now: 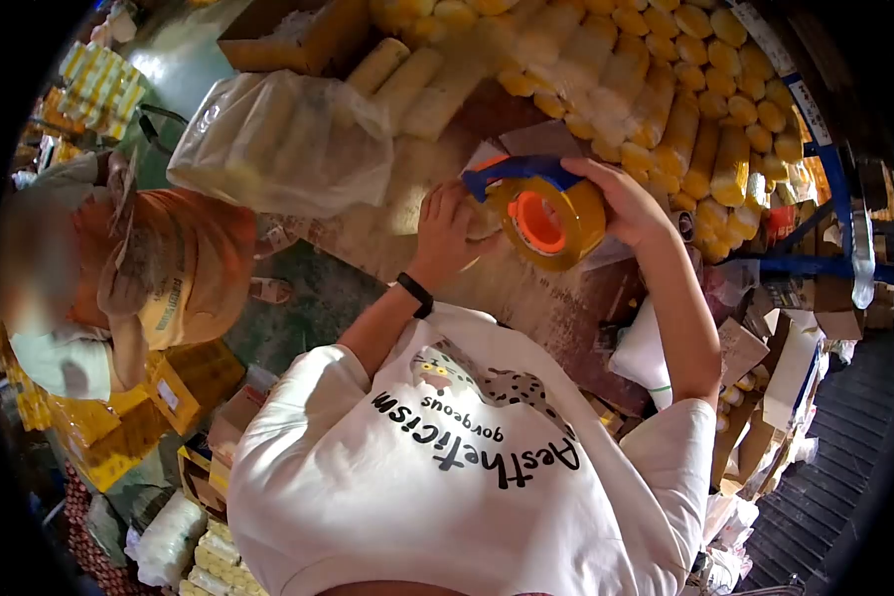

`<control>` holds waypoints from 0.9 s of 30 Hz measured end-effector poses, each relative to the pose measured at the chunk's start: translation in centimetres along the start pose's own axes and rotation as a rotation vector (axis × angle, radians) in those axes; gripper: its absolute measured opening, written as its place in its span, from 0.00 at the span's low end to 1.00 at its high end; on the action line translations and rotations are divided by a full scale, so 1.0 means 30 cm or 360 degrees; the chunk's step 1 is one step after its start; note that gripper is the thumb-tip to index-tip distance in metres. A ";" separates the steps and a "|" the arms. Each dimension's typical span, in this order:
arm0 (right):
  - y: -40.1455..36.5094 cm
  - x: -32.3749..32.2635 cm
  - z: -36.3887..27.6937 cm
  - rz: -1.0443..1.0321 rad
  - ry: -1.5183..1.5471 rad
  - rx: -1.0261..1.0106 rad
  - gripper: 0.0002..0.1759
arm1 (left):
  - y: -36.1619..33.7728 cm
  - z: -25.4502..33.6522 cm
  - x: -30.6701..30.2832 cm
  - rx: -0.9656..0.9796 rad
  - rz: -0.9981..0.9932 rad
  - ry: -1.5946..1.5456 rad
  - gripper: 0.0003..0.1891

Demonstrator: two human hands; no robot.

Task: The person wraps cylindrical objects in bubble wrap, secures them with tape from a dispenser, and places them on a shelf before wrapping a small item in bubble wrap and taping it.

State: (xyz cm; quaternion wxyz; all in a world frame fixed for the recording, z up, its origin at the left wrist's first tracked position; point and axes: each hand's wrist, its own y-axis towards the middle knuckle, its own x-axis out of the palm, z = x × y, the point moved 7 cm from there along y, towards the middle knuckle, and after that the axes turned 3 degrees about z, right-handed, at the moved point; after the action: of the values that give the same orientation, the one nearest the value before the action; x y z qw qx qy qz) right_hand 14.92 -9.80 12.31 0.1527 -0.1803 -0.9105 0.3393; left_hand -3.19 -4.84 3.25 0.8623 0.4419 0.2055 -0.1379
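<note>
My right hand [626,204] is wrapped round a tape dispenser [526,171] with a blue frame. It carries a large roll of yellow-brown packing tape [578,233] on an orange hub, held above the work table [526,293]. My left hand [445,230], with a black band on the wrist, is just left of the dispenser. Its fingers point away from me and are somewhat apart, with the thumb toward the tape roll. Whatever lies directly under the left palm is hidden. Grey-white cardboard flaps [536,139] show behind the dispenser.
A clear plastic bag [283,144] of pale rolls lies at the table's far left, beside an open cardboard box [293,40]. Many yellow wrapped rolls [680,109] are stacked at the far right. Another person [179,263] in an orange apron is at left. Cartons [780,387] crowd the right.
</note>
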 end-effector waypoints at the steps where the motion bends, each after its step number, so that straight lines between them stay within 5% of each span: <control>1: 0.011 0.002 0.016 -0.0046 -0.0009 -0.0004 0.14 | 0.000 -0.006 0.001 -0.0075 0.0041 -0.0022 0.24; 12: -0.036 0.052 0.029 0.0070 0.0054 -0.0104 0.16 | 0.011 -0.056 0.038 -0.0695 0.0065 -0.0235 0.26; 27: -0.024 0.070 0.035 0.0159 0.0174 -0.0165 0.15 | 0.014 -0.116 0.066 -0.0740 0.0144 -0.0061 0.24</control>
State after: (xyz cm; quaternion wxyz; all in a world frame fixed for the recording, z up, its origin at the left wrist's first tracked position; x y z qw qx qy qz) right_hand 12.48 -10.00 12.37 0.1755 -0.2513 -0.9071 0.2885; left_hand -2.09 -1.87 0.77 0.9499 0.2374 0.1952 -0.0565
